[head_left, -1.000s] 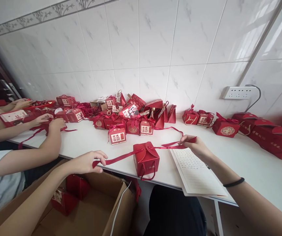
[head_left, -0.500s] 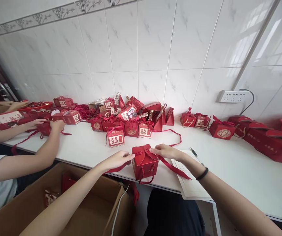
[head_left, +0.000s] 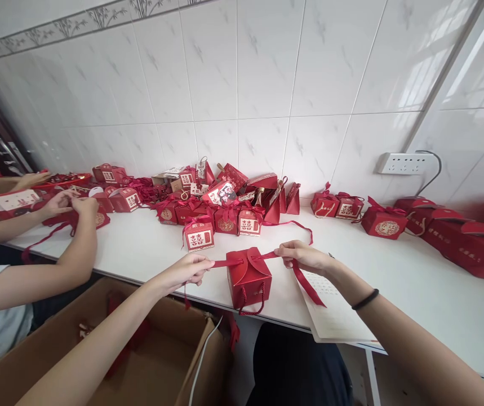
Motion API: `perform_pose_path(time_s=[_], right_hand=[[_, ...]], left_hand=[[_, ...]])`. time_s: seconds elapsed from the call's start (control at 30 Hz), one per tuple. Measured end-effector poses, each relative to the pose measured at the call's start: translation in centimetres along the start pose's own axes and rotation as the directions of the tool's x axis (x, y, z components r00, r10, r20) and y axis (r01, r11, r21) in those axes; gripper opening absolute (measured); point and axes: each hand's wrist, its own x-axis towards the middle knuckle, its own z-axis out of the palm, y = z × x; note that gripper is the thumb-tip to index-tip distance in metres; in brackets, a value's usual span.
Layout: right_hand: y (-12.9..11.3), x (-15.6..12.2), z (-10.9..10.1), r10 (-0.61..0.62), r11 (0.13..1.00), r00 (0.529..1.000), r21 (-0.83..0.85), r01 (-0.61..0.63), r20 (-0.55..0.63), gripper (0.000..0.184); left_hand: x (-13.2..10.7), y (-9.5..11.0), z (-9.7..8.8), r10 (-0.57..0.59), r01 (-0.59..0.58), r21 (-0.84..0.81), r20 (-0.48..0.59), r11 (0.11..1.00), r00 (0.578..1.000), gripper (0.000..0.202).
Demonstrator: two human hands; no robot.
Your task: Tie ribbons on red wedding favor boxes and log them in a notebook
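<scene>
A small red gift box point(head_left: 250, 285) with a twisted cord handle stands upright near the table's front edge. A red ribbon point(head_left: 227, 263) runs through the box's curved top flaps and stretches out to both sides. Pinched in my left hand point(head_left: 189, 270) is the ribbon's left part, just left of the box. My right hand point(head_left: 303, 255) grips the other part to the right, and its loose end hangs below the fingers over a sheet of paper point(head_left: 334, 310). Neither hand touches the box itself.
Behind stands a pile of red gift boxes point(head_left: 225, 197). More boxes point(head_left: 383, 223) line the right side, near a power strip point(head_left: 403, 163). An open cardboard box point(head_left: 174, 344) sits below the table at left. A co-worker's hands point(head_left: 72, 206) handle a red box farther left.
Both my hands have moved outward from the box, drawing the ribbon straight on either side. The box stays put. At left, the co-worker's hands have lifted and come together.
</scene>
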Motion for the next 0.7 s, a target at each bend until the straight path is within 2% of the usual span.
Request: perform_pose_path(time_s=[0.13,0.3,0.37,0.47,0.57,0.7], right_hand=[[-0.9,-0.8,-1.0,-0.015,0.99,1.0,0.137,0.016,-0.004,0.041],[-2.9,-2.0,-1.8,-0.017,0.971,0.999,0.237,0.025,-0.037,0.045],[-3.6,-2.5,-2.1,0.001,0.978,1.0,0.209,-0.007,0.03,0.048],[-4.3,-3.2,-2.9,0.009,0.992,0.993,0.122,-0.024,0.116,0.05],[-4.6,-3.7,-3.9,0.035,0.995,0.992,0.089,-0.046,0.122,0.048],[-5.0,-4.5,-4.7,0.08,0.993,0.991,0.084,-0.089,0.103,0.047]], left_hand=[[-0.7,0.4,-1.0,0.021,-0.021,-0.097,-0.002,0.995,1.0,0.037],[-1.3,1.7,-1.7,0.054,-0.073,-0.34,-0.064,0.938,0.996,0.039],[-1.4,2.3,-1.8,0.074,-0.114,-0.423,-0.111,0.899,0.991,0.032],[-1.7,3.1,-2.1,0.107,-0.17,-0.436,-0.165,0.884,0.981,0.021],[-1.9,3.7,-2.3,0.151,-0.222,-0.434,-0.193,0.873,0.97,0.017],[-2.0,4.7,-2.4,0.173,-0.293,-0.506,-0.272,0.811,0.947,0.013]])
